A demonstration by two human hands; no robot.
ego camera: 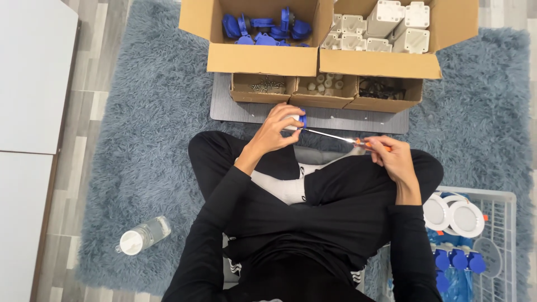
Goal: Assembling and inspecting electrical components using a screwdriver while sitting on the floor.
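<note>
A person is sitting cross-legged on a shaggy grey-blue rug (145, 140), which serves here as the landmark. At the rug's far edge two large cardboard boxes are standing side by side: the left box (260, 59) is holding blue plastic parts, the right box (380, 64) white housings. Just in front of them three small cardboard trays (324, 92) are sitting on a grey mat (246, 112). At the rug's right near corner a white wire basket (503, 223) is holding round white and blue pieces. A clear water bottle (142, 235) is lying at the rug's left near edge. Over the rug's middle, the left hand (277, 131) is wrapping closed around a small white-and-blue fitting (296, 120). The right hand (391, 154) is gripping the orange handle of a screwdriver (341, 137), whose tip is touching the fitting.
</note>
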